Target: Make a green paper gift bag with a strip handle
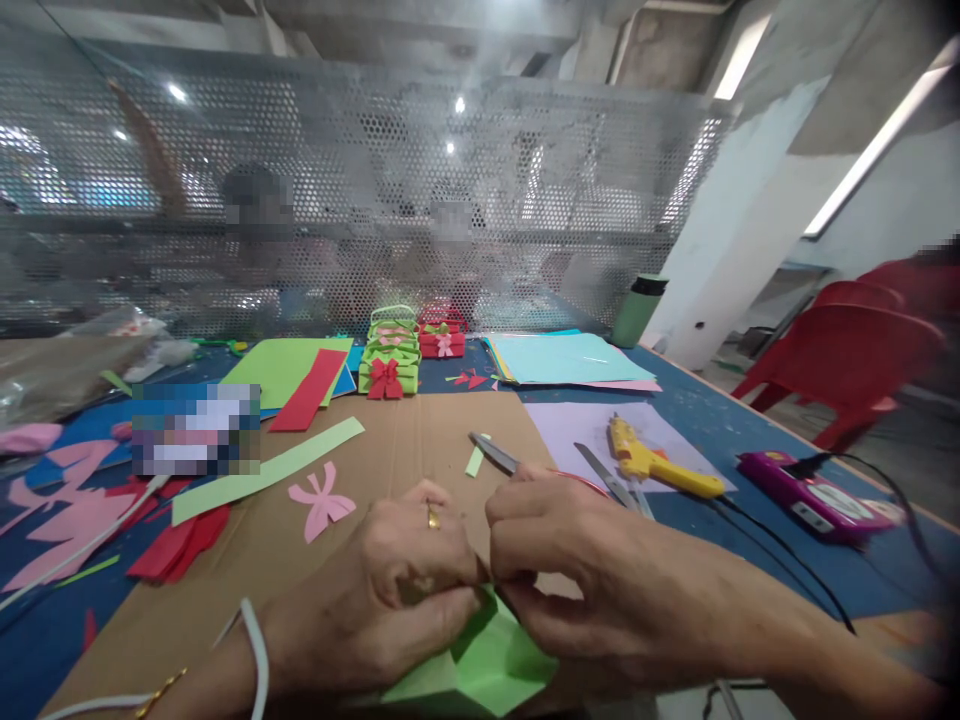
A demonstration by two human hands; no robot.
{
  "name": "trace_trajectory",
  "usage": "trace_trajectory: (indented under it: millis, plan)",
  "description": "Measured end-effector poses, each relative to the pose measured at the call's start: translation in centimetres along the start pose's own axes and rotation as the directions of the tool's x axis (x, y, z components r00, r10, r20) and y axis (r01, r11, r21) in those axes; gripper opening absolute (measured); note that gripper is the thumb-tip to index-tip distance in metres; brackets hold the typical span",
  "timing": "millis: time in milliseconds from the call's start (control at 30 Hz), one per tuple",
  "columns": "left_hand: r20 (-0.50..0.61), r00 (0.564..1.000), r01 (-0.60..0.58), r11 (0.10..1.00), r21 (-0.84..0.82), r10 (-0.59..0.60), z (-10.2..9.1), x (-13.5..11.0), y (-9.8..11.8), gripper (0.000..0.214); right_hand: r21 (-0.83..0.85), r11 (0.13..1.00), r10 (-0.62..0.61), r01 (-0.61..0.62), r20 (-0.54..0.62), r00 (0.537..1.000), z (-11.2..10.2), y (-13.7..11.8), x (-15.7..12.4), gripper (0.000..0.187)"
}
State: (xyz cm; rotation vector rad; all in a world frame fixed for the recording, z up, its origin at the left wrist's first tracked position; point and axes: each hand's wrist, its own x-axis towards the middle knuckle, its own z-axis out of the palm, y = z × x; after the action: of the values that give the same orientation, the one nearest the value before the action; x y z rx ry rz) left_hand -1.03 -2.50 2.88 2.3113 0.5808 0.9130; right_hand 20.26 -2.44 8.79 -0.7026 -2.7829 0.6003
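A blue surface [750, 425] carries a brown cardboard sheet [420, 435] at its near middle. Over the sheet's near edge, the left hand [405, 590] and right hand [555, 560] meet, the fingers of both pinched closed on a folded green paper [487, 665] that lies just below them. To the far right lies a yellow glue gun [660, 465], with scissors [600, 475] just beside it. A pink bow cutout [321, 500] lies left of the hands.

text: none readable | labels: none | numbers: none
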Motion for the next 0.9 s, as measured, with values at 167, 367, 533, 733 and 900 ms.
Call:
trace_trajectory:
  millis: [167,367,533,733,900]
  plan:
    - [-0.046,0.994,0.095,0.990,-0.104,-0.100,-0.6,0.1,0.3,0.021,-0.011,1.000,0.012,-0.013,-0.039,0.999,-0.5,0.0,-0.6,0.019]
    - [-0.043,0.989,0.132,0.982,-0.135,-0.139,-0.8,0.3,0.6,0.020,-0.074,0.995,0.058,-0.065,-0.094,0.994,-1.1,-0.5,-1.1,0.016]
    - [-0.045,0.995,0.083,0.996,-0.045,-0.085,-0.5,0.5,0.4,0.019,-0.036,0.998,0.039,-0.044,-0.117,0.992,-0.4,-0.2,-0.5,0.017]
    - [-0.004,1.000,0.016,0.997,-0.069,-0.016,0.0,0.0,-0.3,0.021,-0.006,1.000,0.010,-0.010,-0.020,1.000,0.0,-0.1,0.5,0.024]
    - [-0.065,0.992,0.105,0.992,-0.069,-0.110,-0.1,0.1,0.1,0.022,-0.030,1.000,-0.011,0.010,-0.038,0.999,-0.2,0.1,0.1,0.017]
